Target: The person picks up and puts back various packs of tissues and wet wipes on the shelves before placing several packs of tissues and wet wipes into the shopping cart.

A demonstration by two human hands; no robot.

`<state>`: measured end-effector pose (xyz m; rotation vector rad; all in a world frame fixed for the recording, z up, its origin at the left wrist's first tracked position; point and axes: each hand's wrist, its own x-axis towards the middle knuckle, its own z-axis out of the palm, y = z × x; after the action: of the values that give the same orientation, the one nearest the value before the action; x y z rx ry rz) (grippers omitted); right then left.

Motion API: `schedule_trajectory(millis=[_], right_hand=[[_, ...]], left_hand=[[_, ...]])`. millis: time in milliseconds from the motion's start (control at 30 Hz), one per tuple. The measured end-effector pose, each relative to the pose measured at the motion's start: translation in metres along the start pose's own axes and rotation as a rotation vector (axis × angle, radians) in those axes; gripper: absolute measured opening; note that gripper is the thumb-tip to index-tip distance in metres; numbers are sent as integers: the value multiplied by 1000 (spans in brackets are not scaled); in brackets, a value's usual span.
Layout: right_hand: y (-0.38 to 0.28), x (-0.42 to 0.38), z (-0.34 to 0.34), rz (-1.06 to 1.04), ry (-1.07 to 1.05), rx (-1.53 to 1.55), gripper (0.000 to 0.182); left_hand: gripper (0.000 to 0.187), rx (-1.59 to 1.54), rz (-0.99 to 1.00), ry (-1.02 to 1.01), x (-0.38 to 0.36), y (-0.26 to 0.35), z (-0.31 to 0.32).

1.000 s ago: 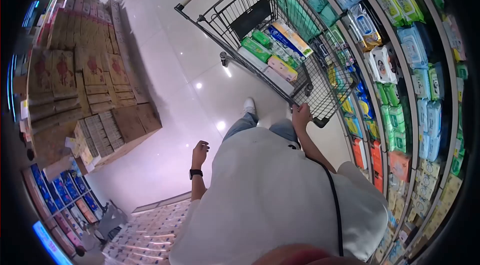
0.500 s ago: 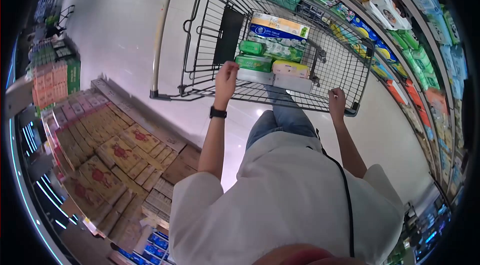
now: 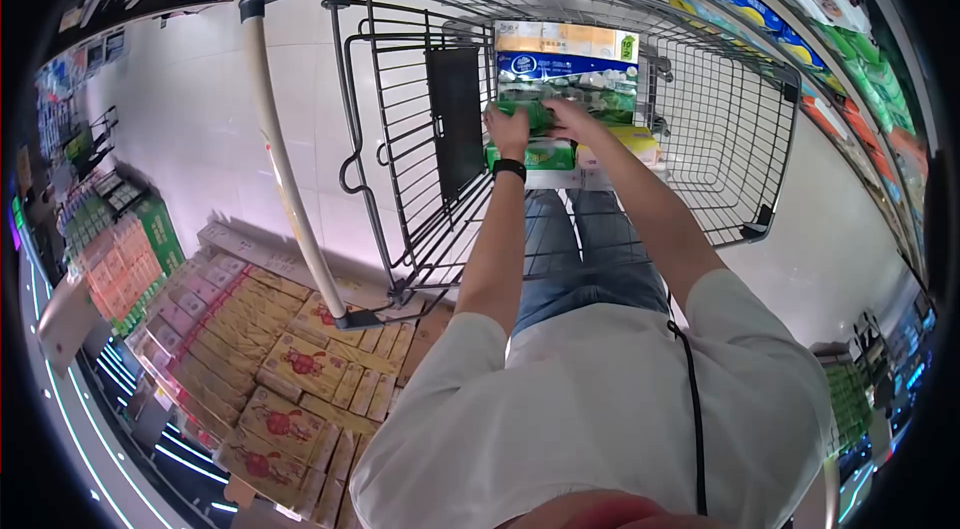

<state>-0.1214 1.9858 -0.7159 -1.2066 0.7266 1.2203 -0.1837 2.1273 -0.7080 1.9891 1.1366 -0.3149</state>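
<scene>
Inside the wire shopping cart [image 3: 715,234], my left hand [image 3: 508,132] and my right hand [image 3: 570,119] hold a small green pack [image 3: 538,117] between them, one at each end. The pack is over a larger green package [image 3: 548,155], beside a yellow package [image 3: 632,141] on the right. Behind these stands a big blue and green pack [image 3: 570,71], with an orange and white package [image 3: 565,36] at its far side. My fingers partly cover the small pack.
Shelves of wet wipes and tissue packs [image 3: 850,59] curve along the right and top. The cart's handle bar [image 3: 285,169] is at the left. Stacked cartons [image 3: 305,359] stand on the lower left, with pink and green boxes [image 3: 120,264] beyond.
Both hands have moved from the cart's near edge inward onto the small green pack and taken hold of it. The cart appears larger, and its handle has shifted left in view.
</scene>
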Motion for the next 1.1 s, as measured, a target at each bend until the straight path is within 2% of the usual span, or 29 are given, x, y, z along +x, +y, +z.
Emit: schedule_trajectory(millis=[67, 100, 167, 267, 300, 333, 367, 400, 467, 533, 567, 633, 667, 700, 767, 833, 867, 900, 967, 1033, 1100], right_hand=[[9, 27, 14, 75, -129, 163, 52], [7, 23, 26, 78, -123, 171, 52], [-6, 9, 49, 51, 178, 50, 51], [13, 52, 50, -96, 323, -63, 55], [23, 79, 44, -150, 346, -132, 57], [30, 100, 47, -177, 541, -354, 45], [29, 100, 52, -159, 640, -399, 35], [30, 99, 52, -187, 689, -342, 33], [36, 82, 36, -214, 766, -285, 31], [27, 51, 10, -559, 720, -408, 27], [14, 23, -2, -585, 744, -411, 27], [-9, -66, -20, -972, 657, -430, 26], [-19, -119, -21, -1095, 710, -470, 22], [-26, -172, -25, -1079, 695, -513, 26], [-35, -277, -21, -1138, 418, -206, 40], [-32, -372, -19, -1326, 454, -291, 61], [-26, -413, -20, -1367, 431, -271, 73], [-18, -448, -18, -1427, 458, -254, 77], [5, -506, -14, -1422, 455, -133, 76], [28, -543, -33, -1457, 628, -388, 78], [55, -562, -57, -1533, 647, -326, 80]], left_hand=[[81, 1, -13, -14, -7, -1, 5], [84, -8, -13, -18, -8, 2, 1], [85, -24, -20, -92, -13, 2, -9], [82, -159, 14, -131, -10, -15, -4], [80, -258, -7, -145, -16, -7, -16], [78, -419, -57, -178, -15, -6, -24], [77, -572, -110, -219, -15, -9, -29], [68, -790, -200, -241, -21, -9, -34], [55, -1165, -210, -343, -24, -12, -40], [52, -1408, -260, -434, -44, -1, -50], [50, -1433, -264, -505, -59, 13, -61], [47, -1417, -233, -729, -76, 26, -81], [41, -1459, -131, -872, -91, 37, -100], [36, -1448, -117, -917, -103, 45, -115], [39, -1406, -86, -982, -128, 61, -136], [45, -1363, -35, -1173, -181, 109, -160], [49, -1382, 35, -1387, -197, 123, -153], [50, -1332, 67, -1499, -235, 151, -163], [54, -1145, 134, -1612, -301, 185, -169], [56, -905, 305, -1532, -350, 205, -172], [54, -789, 323, -1569, -372, 207, -153]])
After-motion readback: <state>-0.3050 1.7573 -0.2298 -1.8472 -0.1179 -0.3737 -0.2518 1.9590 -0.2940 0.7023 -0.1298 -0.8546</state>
